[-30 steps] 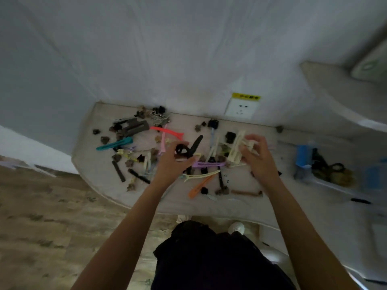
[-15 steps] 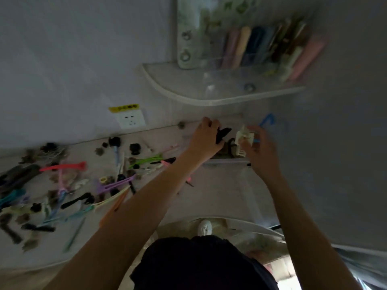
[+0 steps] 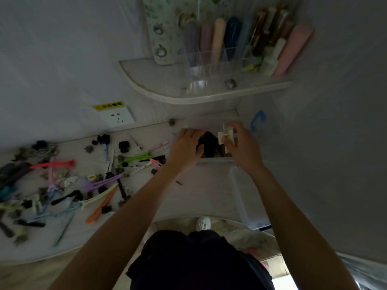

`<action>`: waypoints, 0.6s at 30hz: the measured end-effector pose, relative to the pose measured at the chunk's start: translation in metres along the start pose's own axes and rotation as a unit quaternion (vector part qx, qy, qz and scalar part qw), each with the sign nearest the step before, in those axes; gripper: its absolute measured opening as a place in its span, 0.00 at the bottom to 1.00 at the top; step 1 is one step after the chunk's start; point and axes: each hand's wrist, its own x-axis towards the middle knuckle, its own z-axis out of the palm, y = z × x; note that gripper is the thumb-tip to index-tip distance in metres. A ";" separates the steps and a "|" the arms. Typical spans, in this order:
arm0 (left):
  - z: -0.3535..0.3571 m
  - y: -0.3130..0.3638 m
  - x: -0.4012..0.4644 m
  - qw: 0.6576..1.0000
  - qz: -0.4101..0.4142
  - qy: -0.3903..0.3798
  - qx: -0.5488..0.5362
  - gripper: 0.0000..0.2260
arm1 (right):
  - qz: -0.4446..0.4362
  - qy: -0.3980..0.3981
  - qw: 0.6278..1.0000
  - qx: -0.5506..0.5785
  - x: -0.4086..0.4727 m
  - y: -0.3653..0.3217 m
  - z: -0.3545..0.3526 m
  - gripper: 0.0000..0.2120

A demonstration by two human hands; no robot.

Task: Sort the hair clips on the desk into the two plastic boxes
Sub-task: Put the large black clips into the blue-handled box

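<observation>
Hovering over the clear box (image 3: pixel 215 162), a cream clip (image 3: pixel 226 136) is pinched upright, toward twelve o'clock, by the right hand (image 3: pixel 244 146); a black clip (image 3: pixel 201 141) is held by the curled left hand (image 3: pixel 185 147).

Hair clips (image 3: pixel 88 181) scattered across left part of desk (image 3: pixel 146 206). Wall socket (image 3: pixel 117 117) on wall behind desk, above clips. Plastic box (image 3: pixel 215 162) on desk at right, other clips inside. Left hand (image 3: pixel 185 149) over box's left side, right hand (image 3: pixel 243 147) over its right side, pinching clip (image 3: pixel 225 136). Shelf (image 3: pixel 188 95) on wall above box; clear organiser (image 3: pixel 222 68) standing on shelf.
</observation>
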 end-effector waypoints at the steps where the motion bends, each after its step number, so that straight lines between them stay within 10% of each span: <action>1: -0.005 -0.013 -0.008 1.000 0.001 0.022 0.011 0.17 | -0.005 -0.009 1.000 -0.020 0.004 -0.006 0.007 0.18; 14: -0.008 -0.039 -0.024 0.998 0.013 -0.019 -0.054 0.18 | 0.059 -0.112 0.972 -0.199 0.001 0.005 0.027 0.11; 18: -0.023 -0.053 -0.040 0.996 0.014 0.025 -0.080 0.16 | -0.001 0.028 0.969 -0.247 -0.011 -0.009 0.035 0.16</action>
